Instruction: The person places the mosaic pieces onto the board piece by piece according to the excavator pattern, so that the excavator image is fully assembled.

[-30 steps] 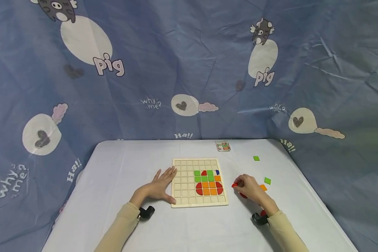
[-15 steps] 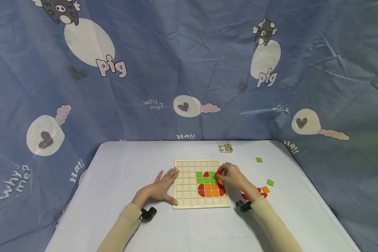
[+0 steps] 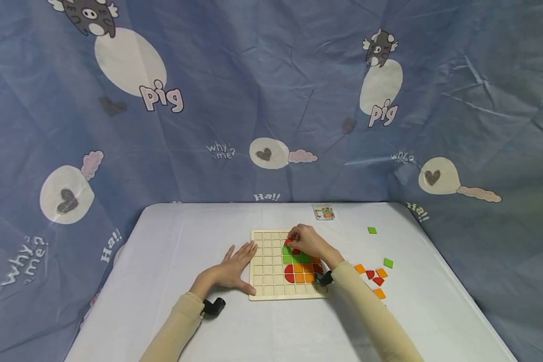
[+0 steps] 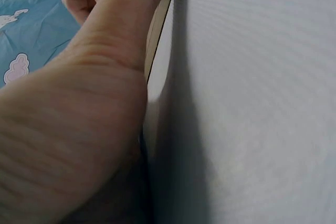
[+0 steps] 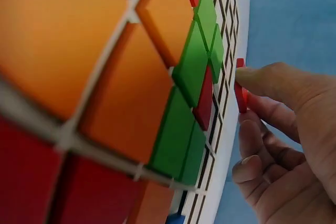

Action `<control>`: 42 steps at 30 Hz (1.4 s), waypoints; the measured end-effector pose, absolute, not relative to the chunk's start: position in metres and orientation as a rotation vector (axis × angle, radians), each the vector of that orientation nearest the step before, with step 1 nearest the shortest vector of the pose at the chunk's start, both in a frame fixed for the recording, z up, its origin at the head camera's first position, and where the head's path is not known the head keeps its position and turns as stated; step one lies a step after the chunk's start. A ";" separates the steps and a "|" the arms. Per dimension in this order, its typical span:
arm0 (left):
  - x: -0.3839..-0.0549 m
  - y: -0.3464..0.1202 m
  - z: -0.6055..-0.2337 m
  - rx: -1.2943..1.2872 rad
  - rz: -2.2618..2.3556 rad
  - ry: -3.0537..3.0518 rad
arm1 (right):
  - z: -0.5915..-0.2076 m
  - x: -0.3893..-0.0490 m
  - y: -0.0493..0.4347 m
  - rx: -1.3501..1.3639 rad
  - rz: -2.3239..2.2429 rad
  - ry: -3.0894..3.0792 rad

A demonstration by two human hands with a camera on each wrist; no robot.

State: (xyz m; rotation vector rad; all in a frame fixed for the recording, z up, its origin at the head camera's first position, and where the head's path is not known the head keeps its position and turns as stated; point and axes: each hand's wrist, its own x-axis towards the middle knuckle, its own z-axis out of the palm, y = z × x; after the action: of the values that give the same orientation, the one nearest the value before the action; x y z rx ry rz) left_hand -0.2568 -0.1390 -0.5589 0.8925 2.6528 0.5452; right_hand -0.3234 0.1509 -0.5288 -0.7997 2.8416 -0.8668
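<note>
My left hand (image 3: 231, 271) lies with fingers spread against the left edge of a wooden grid board (image 3: 266, 290); its thumb touches the lower left corner. Above the board's upper part, my right hand (image 3: 309, 241) pinches a red quarter-circle tile (image 5: 241, 85) between thumb and fingers. The tile is held just off the grid, near the upper green tiles (image 3: 287, 259). Orange square tiles (image 3: 303, 277) sit below the green ones, flanked by red rounded tiles (image 3: 289, 273). In the right wrist view a blue tile (image 5: 176, 218) shows at the bottom. My right hand and wrist cover the board's upper right.
Loose orange tiles (image 3: 378, 293) and red tiles (image 3: 378, 281) lie right of the board, with a green tile (image 3: 388, 263) and another green tile (image 3: 372, 230) farther back. A small pattern card (image 3: 323, 212) lies behind the board. A blue printed curtain (image 3: 280, 105) hangs beyond the white table (image 3: 199, 226).
My right hand has carried the red tile from the table right of the board leftward, past the board's right side, to above the upper green tiles. The left hand stays at the board's edge.
</note>
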 end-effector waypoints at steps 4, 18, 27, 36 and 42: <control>-0.257 -0.139 -0.560 0.889 0.567 2.644 | -0.532 -0.330 0.146 -0.750 -0.844 2.804; -0.257 -0.140 -0.554 0.867 0.527 2.647 | -0.536 -0.337 0.141 -0.670 -0.889 2.773; -0.255 -0.138 -0.556 0.858 0.551 2.648 | -0.536 -0.335 0.145 -0.693 -0.889 2.765; -0.256 -0.137 -0.555 0.847 0.516 2.653 | -0.536 -0.334 0.149 -0.706 -0.903 2.747; -0.256 -0.137 -0.556 0.845 0.530 2.652 | -0.530 -0.322 0.166 -0.675 -0.971 2.772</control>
State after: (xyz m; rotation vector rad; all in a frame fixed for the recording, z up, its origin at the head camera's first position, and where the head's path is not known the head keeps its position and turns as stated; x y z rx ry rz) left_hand -0.2563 -0.1371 -0.5561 0.8453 2.6520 0.5302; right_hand -0.3224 0.1665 -0.5303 -0.6752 2.7723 -0.9714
